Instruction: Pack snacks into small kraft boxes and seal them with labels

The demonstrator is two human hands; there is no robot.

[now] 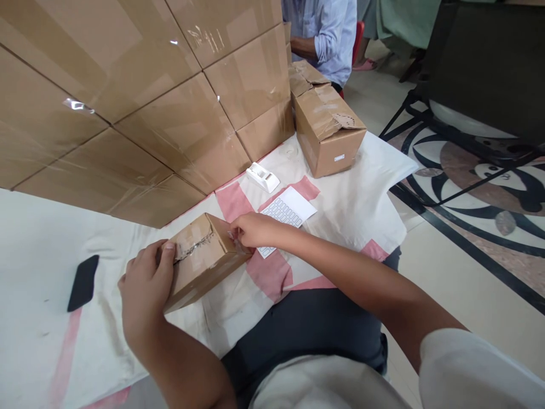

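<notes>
A small taped cardboard box [198, 253] lies on the cloth in front of me, its top seam ragged. My left hand [147, 278] grips the box's left end, thumb on the top edge and the other fingers over the far side. At the right end face, my right hand [253, 228] has its fingers pinched together against the cardboard; whatever is between the fingertips is hidden. Partly beneath my right wrist is a white sheet of small outlined labels [293, 204]. Behind that sheet sits a white plastic device [263, 177].
A wall of stacked, taped cartons [162, 113] rises behind the work area. Another carton [327, 128] with a small label stands at the back right. A black phone-like slab [83, 283] lies at left on the cloth [361, 199]. Someone in a blue shirt [336, 34] sits beyond.
</notes>
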